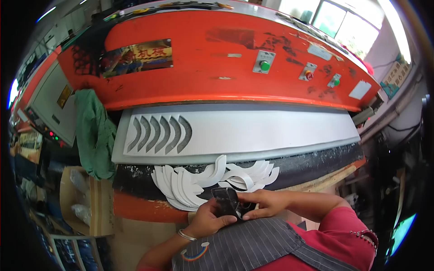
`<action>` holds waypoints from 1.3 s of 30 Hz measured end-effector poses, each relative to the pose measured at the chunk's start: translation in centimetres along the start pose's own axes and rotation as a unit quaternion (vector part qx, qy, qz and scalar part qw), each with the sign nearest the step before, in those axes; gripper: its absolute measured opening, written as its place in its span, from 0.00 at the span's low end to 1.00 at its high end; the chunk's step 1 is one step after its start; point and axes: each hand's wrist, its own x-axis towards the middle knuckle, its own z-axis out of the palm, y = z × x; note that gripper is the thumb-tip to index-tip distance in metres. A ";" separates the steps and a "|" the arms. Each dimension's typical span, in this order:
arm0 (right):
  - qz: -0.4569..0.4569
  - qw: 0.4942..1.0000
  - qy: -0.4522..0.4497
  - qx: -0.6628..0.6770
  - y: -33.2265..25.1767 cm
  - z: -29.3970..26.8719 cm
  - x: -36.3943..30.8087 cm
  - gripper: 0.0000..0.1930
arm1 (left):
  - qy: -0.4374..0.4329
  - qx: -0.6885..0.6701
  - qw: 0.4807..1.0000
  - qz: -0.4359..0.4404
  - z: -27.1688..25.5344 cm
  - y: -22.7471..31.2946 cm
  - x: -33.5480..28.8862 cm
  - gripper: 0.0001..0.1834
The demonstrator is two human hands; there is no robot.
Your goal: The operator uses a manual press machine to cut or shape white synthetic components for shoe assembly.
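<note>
Close in front of my apron, both my hands are on a dark, glossy, flat thing that looks like a phone (225, 198). My left hand (209, 220) grips its lower left side, thumb toward the middle. Bent fingers of my right hand (266, 203) hold its right side, where a small dark round part shows; its exact shape is hard to make out. Just beyond lie stacked white curved pieces (181, 185), with a second bunch (255, 174) to the right. Behind them, a white sheet (253, 128) has several crescent-shaped cutouts at its left end.
A large orange-red machine (194, 58) with green and red buttons spans the far side, above a pale board (118, 151). A black ledge (312, 165) runs along the front. Green cloth (95, 135) hangs at left, over an open cardboard box (101, 207) holding plastic-wrapped items.
</note>
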 end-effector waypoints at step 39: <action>-0.003 0.943 0.319 0.095 3.1 4.1 3.1 0.19 | 0.248 0.286 0.909 0.174 -1.2 -2.4 -2.2 0.14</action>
